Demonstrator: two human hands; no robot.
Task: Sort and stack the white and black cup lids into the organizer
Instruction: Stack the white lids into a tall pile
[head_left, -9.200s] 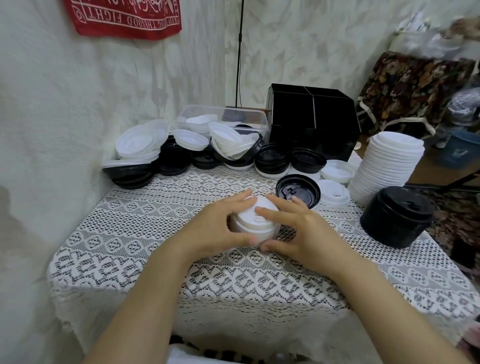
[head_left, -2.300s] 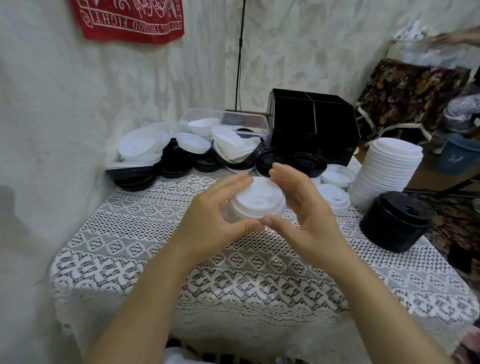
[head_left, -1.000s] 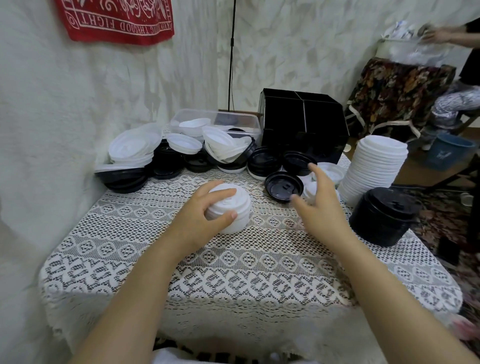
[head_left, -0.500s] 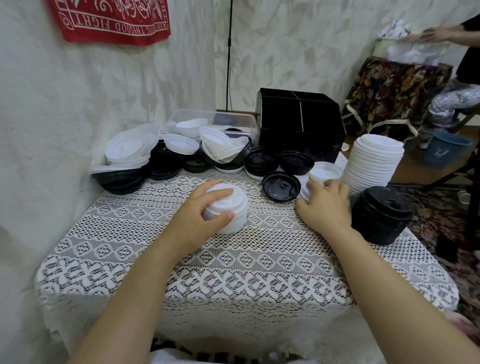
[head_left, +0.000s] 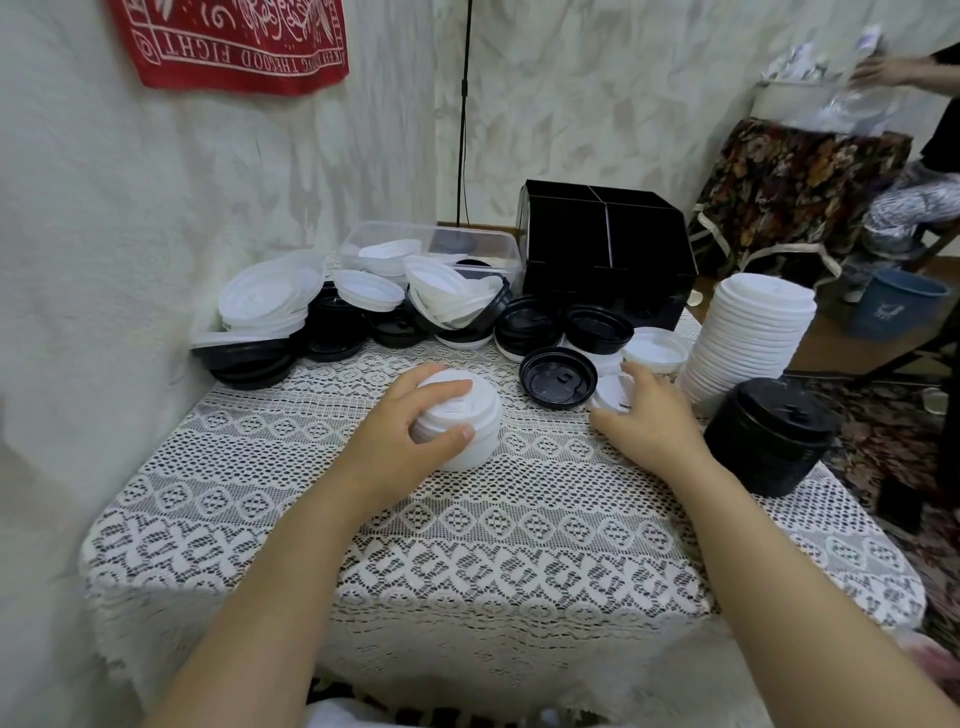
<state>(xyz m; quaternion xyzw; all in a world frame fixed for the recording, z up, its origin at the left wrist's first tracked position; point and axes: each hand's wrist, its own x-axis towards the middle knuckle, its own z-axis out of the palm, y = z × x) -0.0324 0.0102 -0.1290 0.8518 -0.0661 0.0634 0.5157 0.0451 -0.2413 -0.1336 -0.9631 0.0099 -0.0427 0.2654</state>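
1. Table: covered in a lace cloth, with lids across its back and right. The frame cuts off its near edge.
2. Organizer: black, at the back, behind the lids. Its inside is too dark to read, so I cannot tell whether it holds anything.
3. Tall white stack: stands at the table's right edge. A brush from the right forearm could tip it onto the floor.
4. Mixed heap: white and black lids jumbled together at the back left, unsorted. Their number cannot be made out.
5. Black stack: just beside the right wrist and near the edge, so it runs the same risk.
6. Short white stack: in the middle of the table. The left hand curls round it, fingers over the top and thumb on the near side. A hard squeeze could skew the lids.
7. Black lid: lies upside down between the hands.
8. Loose white lid: just beside the black lid. The right hand curls its thumb and fingertips round the rim and hides most of it. A shallow pinch may slip.
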